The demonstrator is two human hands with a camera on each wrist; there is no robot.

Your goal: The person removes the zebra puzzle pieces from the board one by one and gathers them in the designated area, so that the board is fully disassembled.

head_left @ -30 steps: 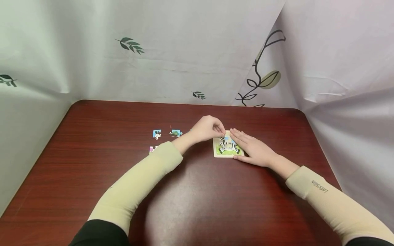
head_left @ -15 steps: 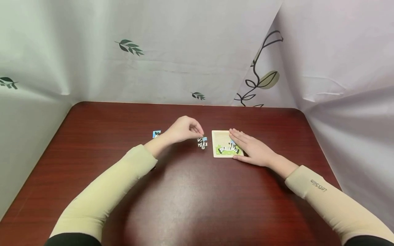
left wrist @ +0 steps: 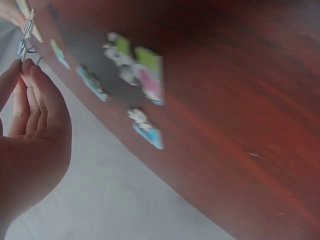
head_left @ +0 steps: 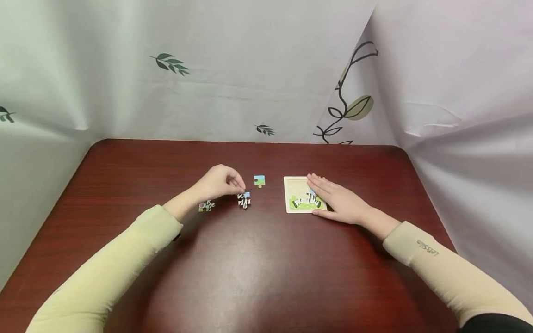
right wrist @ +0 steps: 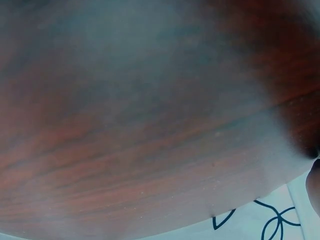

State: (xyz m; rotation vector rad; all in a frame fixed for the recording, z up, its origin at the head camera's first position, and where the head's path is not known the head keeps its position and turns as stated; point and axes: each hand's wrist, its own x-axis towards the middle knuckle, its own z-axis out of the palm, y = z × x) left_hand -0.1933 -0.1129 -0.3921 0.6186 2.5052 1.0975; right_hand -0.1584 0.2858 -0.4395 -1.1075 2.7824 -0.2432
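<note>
Wooden tray (head_left: 296, 188), two hands (head_left: 342, 203), one pinched piece (head_left: 244, 201)

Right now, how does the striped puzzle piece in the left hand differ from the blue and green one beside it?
The striped piece is pinched in the left hand, while the blue and green piece lies flat on the table. The striped piece is mostly black and white with a blue patch; the blue and green piece shows no stripes. Both are jigsaw pieces outside the wooden frame.
</note>
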